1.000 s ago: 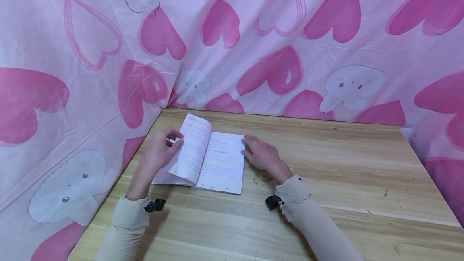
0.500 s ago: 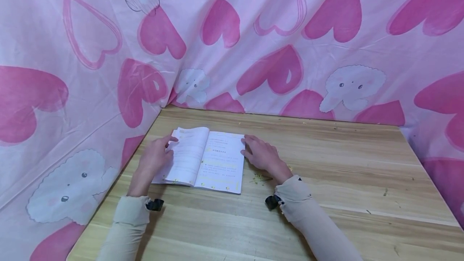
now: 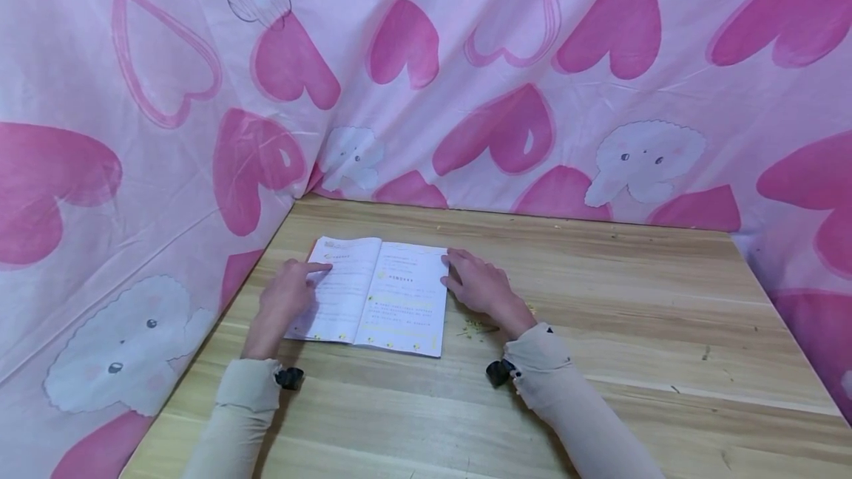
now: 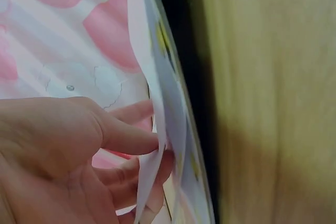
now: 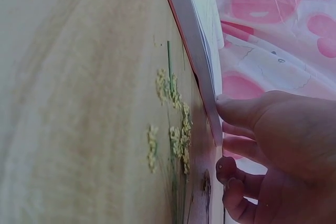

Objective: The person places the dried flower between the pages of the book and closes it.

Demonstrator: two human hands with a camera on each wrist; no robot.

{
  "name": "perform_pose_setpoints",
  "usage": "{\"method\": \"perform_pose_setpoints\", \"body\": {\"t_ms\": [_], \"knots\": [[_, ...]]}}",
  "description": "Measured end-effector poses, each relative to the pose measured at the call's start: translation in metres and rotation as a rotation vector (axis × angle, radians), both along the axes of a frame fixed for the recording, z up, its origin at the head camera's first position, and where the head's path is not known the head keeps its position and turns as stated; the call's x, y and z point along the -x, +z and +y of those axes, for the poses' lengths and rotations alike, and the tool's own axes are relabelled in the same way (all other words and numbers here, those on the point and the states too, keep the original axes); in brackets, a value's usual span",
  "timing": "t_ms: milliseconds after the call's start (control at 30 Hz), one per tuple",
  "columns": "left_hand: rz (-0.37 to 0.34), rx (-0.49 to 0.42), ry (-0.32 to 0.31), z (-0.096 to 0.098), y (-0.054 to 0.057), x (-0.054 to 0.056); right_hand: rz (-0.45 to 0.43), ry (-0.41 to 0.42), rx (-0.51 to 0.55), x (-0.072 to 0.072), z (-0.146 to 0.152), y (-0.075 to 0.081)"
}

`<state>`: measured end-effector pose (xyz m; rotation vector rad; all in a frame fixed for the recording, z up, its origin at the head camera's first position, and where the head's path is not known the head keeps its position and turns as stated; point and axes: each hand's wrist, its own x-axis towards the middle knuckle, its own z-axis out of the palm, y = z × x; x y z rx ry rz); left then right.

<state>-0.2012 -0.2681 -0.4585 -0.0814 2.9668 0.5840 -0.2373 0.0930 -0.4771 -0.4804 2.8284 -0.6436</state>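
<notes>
An open book with printed white pages and small yellow marks lies on the wooden table. My left hand is at its left edge, the index finger straight over the left page. In the left wrist view a page passes between the thumb and the curled fingers of that hand, raised a little from the sheets beneath. My right hand holds the book's right edge near the far corner. In the right wrist view its thumb touches the page edge, with the other fingers bent beside it.
Dry yellow-green plant bits lie on the table beside the book, close to the right hand. Further specks are scattered over the wood. A pink heart-patterned cloth hangs behind the table and along its left side.
The raised page has come down onto the left side, so the book lies flatter. My left hand has lowered and its index finger has straightened over the page. The right hand has stayed put.
</notes>
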Motion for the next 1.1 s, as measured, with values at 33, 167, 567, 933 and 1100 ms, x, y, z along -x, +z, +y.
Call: {"method": "perform_pose_setpoints", "body": {"t_ms": [33, 167, 567, 933, 1100], "knots": [[0.008, 0.016, 0.005, 0.002, -0.001, 0.0, 0.002, 0.0, 0.002, 0.0, 0.0, 0.0], [0.041, 0.058, 0.032, 0.01, -0.005, -0.002, 0.021, 0.01, 0.006, -0.001, 0.0, -0.002], [0.232, 0.043, -0.279, 0.033, -0.016, 0.008, 0.067, 0.024, -0.004, -0.004, 0.0, -0.003], [0.227, -0.053, -0.325, 0.055, -0.014, 0.003, 0.139, 0.026, 0.003, -0.004, 0.004, -0.01], [0.193, -0.021, -0.307, 0.059, -0.015, 0.003, 0.182, 0.037, 0.012, -0.003, 0.009, -0.011]]}}
